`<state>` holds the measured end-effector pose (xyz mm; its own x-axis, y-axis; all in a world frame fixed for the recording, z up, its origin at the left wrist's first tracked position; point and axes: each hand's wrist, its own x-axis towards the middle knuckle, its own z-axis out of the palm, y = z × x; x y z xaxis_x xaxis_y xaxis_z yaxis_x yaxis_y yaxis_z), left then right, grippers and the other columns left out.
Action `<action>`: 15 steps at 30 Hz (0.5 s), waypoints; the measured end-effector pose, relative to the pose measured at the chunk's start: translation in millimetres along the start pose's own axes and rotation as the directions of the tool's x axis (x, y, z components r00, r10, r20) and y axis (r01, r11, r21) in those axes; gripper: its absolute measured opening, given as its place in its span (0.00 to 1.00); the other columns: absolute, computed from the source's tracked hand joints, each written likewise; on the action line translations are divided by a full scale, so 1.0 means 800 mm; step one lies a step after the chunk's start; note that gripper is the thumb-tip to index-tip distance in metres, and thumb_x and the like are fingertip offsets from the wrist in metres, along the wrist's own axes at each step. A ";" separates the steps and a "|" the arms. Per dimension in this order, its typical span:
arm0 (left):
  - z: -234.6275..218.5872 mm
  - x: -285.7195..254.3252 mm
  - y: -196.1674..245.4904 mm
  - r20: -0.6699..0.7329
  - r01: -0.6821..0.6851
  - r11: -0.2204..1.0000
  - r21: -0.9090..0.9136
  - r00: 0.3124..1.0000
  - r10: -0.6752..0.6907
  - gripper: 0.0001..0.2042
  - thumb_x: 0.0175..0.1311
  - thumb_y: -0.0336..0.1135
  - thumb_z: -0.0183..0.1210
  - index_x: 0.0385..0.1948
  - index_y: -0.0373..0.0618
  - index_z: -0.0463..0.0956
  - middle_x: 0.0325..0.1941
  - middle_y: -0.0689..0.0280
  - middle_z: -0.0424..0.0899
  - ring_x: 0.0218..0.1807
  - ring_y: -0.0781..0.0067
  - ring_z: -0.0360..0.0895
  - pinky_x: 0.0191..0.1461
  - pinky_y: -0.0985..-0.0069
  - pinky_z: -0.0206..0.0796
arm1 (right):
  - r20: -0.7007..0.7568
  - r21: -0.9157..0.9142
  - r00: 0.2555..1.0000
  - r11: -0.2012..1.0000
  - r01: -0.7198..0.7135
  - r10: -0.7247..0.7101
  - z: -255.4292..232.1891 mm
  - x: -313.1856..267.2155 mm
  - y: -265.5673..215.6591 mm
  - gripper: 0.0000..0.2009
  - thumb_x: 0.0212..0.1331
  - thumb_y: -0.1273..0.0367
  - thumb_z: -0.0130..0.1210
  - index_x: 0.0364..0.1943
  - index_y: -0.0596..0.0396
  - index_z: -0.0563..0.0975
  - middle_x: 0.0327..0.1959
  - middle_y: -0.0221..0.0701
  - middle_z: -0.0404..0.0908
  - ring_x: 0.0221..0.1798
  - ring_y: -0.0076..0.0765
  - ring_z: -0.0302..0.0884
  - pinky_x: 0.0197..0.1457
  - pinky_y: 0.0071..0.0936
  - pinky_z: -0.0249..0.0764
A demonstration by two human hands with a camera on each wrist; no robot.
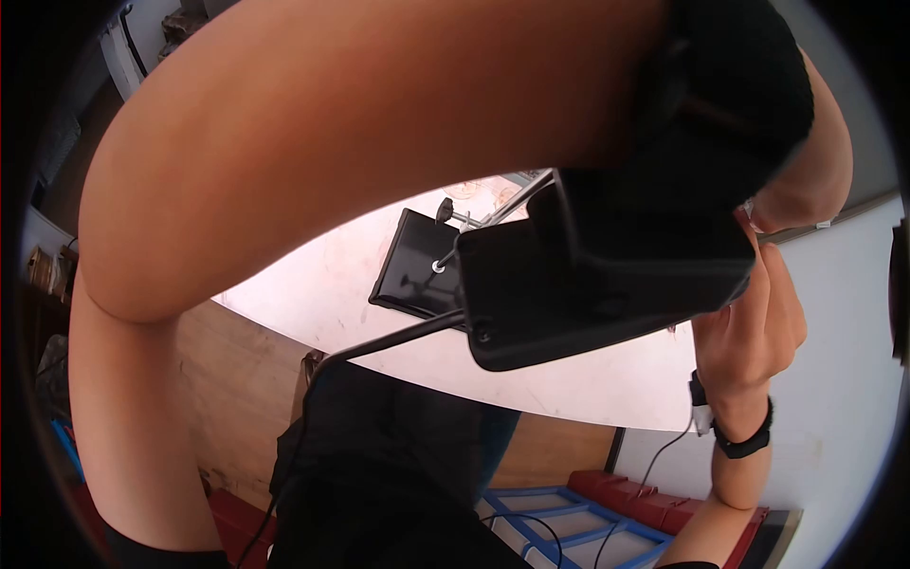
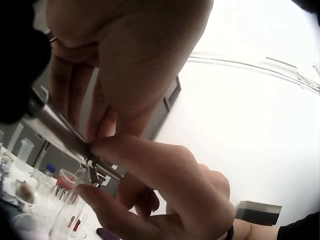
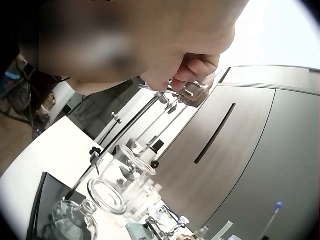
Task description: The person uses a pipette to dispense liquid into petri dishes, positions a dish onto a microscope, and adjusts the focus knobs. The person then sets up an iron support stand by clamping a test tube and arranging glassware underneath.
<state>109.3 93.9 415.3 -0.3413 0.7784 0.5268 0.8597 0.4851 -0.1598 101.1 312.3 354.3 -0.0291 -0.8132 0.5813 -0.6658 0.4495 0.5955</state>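
A shiny metal clamp (image 2: 62, 131) with a threaded screw (image 2: 111, 170) is between both hands at the top of a lab stand. My right hand (image 2: 175, 185) pinches at its screw end, index finger and thumb bent around it. From above, my left hand (image 2: 135, 65) holds the clamp, its fingers curled down behind the metal; part of that grip is hidden. In the right wrist view the stand's rod (image 3: 131, 122) rises from a black base (image 3: 50, 200) to the clamp. Seen from the head, my left arm crosses high over the table, and its wrist camera covers much of the stand.
Glass vessels (image 3: 107, 195) and a round flask (image 3: 70, 220) crowd the white table (image 1: 588, 379) around the stand. Test tubes and a blue-capped bottle (image 2: 50, 168) stand beyond. A grey cabinet (image 3: 230, 130) backs the table. Cables hang by the body.
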 end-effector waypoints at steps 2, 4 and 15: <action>0.001 0.000 0.001 0.005 0.010 1.000 -0.011 1.000 -0.010 0.09 0.51 0.29 0.63 0.32 0.35 0.84 0.36 0.48 0.85 0.38 0.56 0.85 0.41 0.71 0.78 | 0.024 -0.018 0.997 0.997 0.071 -0.071 -0.005 0.004 0.009 0.21 0.40 0.80 0.67 0.44 0.69 0.79 0.19 0.30 0.66 0.19 0.27 0.62 0.18 0.21 0.58; 0.002 -0.001 0.003 0.011 0.018 1.000 -0.021 1.000 -0.018 0.09 0.51 0.29 0.63 0.32 0.35 0.84 0.36 0.49 0.85 0.38 0.57 0.85 0.41 0.71 0.78 | 0.079 -0.071 0.976 0.975 0.211 -0.205 -0.010 0.010 0.016 0.20 0.37 0.79 0.64 0.41 0.72 0.79 0.19 0.32 0.67 0.20 0.28 0.63 0.19 0.21 0.61; 0.003 -0.005 0.005 0.032 0.060 0.995 -0.079 0.998 -0.058 0.09 0.51 0.30 0.63 0.32 0.35 0.84 0.36 0.49 0.85 0.38 0.57 0.85 0.41 0.71 0.78 | 0.117 -0.070 0.868 0.868 0.492 -0.483 -0.015 0.027 0.045 0.17 0.38 0.78 0.64 0.35 0.76 0.79 0.20 0.38 0.72 0.22 0.34 0.69 0.20 0.22 0.64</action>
<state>113.5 93.6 410.5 -0.4024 0.7612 0.5086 0.8650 0.4980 -0.0609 85.4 315.5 395.1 0.2091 -0.9659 0.1526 -0.5400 0.0160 0.8415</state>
